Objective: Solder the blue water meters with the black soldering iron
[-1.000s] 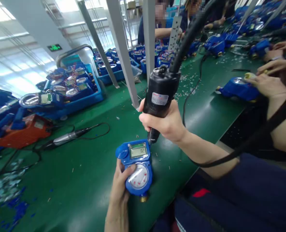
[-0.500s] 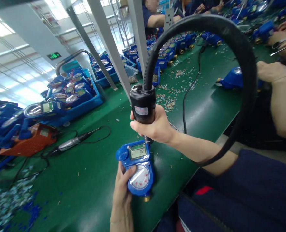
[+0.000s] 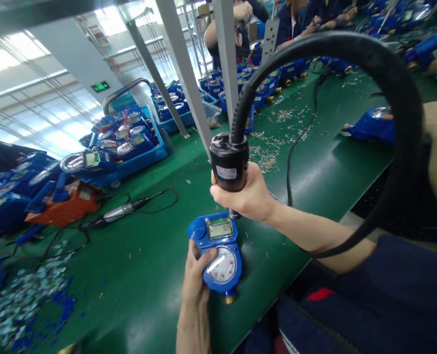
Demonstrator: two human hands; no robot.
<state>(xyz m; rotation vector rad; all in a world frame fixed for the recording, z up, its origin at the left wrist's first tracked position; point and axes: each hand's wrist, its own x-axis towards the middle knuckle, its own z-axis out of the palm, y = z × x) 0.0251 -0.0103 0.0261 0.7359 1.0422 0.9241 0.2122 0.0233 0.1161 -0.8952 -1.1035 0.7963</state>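
Note:
My left hand (image 3: 196, 275) grips the side of a blue water meter (image 3: 222, 242), its thumb over the edge of the round dial. The meter has a small lit display (image 3: 220, 229) reading about 02 and a brass fitting (image 3: 229, 298) at its near end. My right hand (image 3: 253, 194) is wrapped around a black electric screwdriver (image 3: 229, 160), held upright with its thick black cable (image 3: 336, 42) arching to the right. The lower end of the screwdriver is at the meter's far right corner, beside the display; whether it touches a screw is hidden.
Blue crates (image 3: 163, 150) of meters stand at the back left. An orange box (image 3: 69, 202) and a silver corded tool (image 3: 120, 212) lie left. Small scraps (image 3: 30, 290) and loose screws (image 3: 266, 157) litter the green table (image 3: 140, 275). Grey posts (image 3: 189, 83) rise ahead; co-workers sit beyond and right.
The whole view has shifted, so things appear farther right. My hands keep the same hold on meter and screwdriver. At the back, a co-worker's arm is now raised.

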